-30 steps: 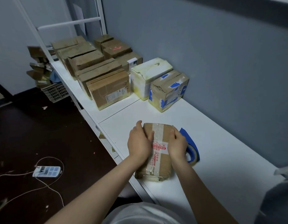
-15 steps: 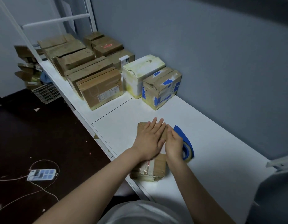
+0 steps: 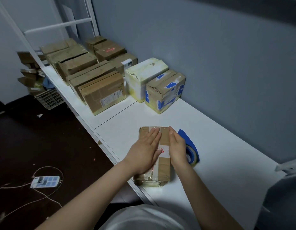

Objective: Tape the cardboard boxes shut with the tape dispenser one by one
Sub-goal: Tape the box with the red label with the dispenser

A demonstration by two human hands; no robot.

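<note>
A small brown cardboard box [image 3: 164,166] with a white label and clear tape lies near the front edge of the white table [image 3: 227,138]. My left hand [image 3: 144,151] lies flat on the box's top, fingers straight and pointing away. Along the box's right edge rests my right hand [image 3: 177,146], fingers straight and together. The blue tape dispenser [image 3: 191,148] lies on the table just right of the box, partly hidden behind my right hand.
Several cardboard boxes stand in rows at the table's far left, including a white and yellow box [image 3: 144,77] and a blue-taped box [image 3: 165,90]. A power strip [image 3: 46,181] with cables lies on the dark floor. A grey wall runs behind the table.
My left hand went from gripping the box's left side to lying flat on top, then slid back a little. My right hand stays at the right edge.
</note>
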